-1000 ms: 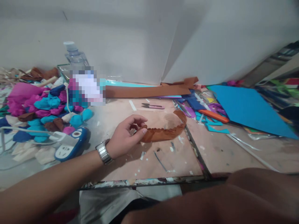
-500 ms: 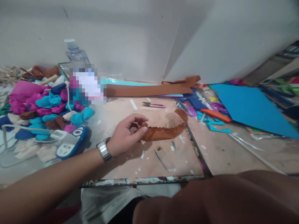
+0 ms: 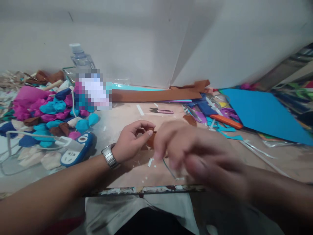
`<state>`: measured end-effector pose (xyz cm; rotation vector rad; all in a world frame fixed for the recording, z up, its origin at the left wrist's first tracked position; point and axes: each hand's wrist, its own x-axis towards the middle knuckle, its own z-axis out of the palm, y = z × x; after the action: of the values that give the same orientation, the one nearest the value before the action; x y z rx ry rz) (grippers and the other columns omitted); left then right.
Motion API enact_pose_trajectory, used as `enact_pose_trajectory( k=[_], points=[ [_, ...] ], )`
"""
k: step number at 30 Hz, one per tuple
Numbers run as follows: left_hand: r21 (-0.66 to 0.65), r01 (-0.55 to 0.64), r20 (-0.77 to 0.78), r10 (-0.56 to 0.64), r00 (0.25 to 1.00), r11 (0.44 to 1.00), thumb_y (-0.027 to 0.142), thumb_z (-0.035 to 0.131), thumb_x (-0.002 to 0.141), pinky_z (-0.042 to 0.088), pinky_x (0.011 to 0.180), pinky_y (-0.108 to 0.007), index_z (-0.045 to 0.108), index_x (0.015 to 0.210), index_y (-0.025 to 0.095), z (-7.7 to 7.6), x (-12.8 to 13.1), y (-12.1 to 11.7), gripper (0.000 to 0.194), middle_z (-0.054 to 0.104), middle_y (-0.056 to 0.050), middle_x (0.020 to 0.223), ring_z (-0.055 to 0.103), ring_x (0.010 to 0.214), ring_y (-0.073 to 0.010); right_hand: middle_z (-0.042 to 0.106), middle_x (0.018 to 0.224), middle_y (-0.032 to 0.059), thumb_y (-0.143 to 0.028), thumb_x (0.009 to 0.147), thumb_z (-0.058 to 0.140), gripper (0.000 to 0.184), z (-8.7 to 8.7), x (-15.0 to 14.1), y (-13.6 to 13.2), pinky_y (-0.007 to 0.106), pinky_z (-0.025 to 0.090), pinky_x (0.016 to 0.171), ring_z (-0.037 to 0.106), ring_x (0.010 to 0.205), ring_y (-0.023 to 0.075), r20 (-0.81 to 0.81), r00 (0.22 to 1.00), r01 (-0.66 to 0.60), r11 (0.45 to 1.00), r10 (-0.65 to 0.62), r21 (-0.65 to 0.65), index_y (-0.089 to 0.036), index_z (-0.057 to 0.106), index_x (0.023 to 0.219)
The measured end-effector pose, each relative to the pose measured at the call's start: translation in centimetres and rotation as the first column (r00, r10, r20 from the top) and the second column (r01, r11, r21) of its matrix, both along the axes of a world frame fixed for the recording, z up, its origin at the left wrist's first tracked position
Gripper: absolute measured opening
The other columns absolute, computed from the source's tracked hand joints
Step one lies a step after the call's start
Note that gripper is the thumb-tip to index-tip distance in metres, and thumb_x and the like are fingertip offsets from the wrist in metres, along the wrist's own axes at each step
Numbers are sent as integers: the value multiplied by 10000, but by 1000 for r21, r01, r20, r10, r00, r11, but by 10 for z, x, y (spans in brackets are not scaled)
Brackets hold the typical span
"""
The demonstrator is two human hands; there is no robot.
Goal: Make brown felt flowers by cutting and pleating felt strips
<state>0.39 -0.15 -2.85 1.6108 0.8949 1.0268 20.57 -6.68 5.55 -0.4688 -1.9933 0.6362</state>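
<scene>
- Right hand (image 3: 207, 148): nearest the viewer, blurred by motion, fingers bent; whether they grasp anything cannot be told.
- Left hand (image 3: 130, 142): fingers and thumb pinch the near end of a brown band.
- Brown band (image 3: 151, 142): on the worktop (image 3: 124, 112), between the left fingers and thumb; long axis running rightward behind the right fingers, its middle hidden, the curved far end showing just beyond them.
- Socket block (image 3: 77, 150): blue and white, left of the left fingers, a plug inserted.
- Pink-handled snips (image 3: 162, 111): beyond the left fingers, blades pointing left.
- Orange cutter (image 3: 226, 121): beyond and right of the right fingers.
- Coloured bundles (image 3: 53, 107): heaped well left of the left fingers.
- Flat brown strip (image 3: 156, 95): beyond both hands' fingers, lying crosswise.
- Bottle (image 3: 81, 60): clear, white-capped, farthest beyond the left fingers; contents indiscernible, lower part obscured by pixelation.
</scene>
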Motion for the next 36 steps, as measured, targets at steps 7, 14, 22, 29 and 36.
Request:
enact_pose_trajectory(
  k=[7,14,22,29,36],
  points=[
    [-24,-50,93,52,994,998,333,736,942,577,807,-277,725,1088,178,-6,2,3,213,750,-67,1079,694,913,-159,727,952,74,-242,1018,597,77,-66,26,70,462,485,885,652,940,250,204,894,333,895,-400,297,-214,665,997],
    [29,-50,39,49,998,998,332,726,960,576,790,-266,721,1118,184,-7,2,1,217,738,-63,1058,698,897,-151,747,1039,81,-323,991,672,145,-81,27,65,464,496,945,667,1005,263,282,876,326,911,-392,253,-221,689,1093],
    [36,-15,22,14,1000,999,341,785,922,589,832,-304,714,1067,187,-7,5,-3,223,754,-60,1028,714,921,-171,727,919,47,-270,987,685,63,-84,27,63,402,495,864,653,899,217,254,893,320,920,-372,225,-213,682,959],
    [5,-5,8,5,1000,1000,342,812,899,597,790,-281,767,1033,187,-5,5,-3,211,792,-60,1002,729,874,-163,721,910,60,-275,979,684,72,-84,28,61,421,498,861,647,908,236,254,892,325,920,-375,218,-214,675,942],
    [199,19,-90,-2,996,980,314,738,955,576,901,-343,792,1080,205,-5,3,-3,173,802,-74,1068,734,993,-198,714,889,45,-245,962,704,64,-84,28,61,405,482,869,645,895,220,234,897,326,918,-376,224,-207,669,924]
  ],
)
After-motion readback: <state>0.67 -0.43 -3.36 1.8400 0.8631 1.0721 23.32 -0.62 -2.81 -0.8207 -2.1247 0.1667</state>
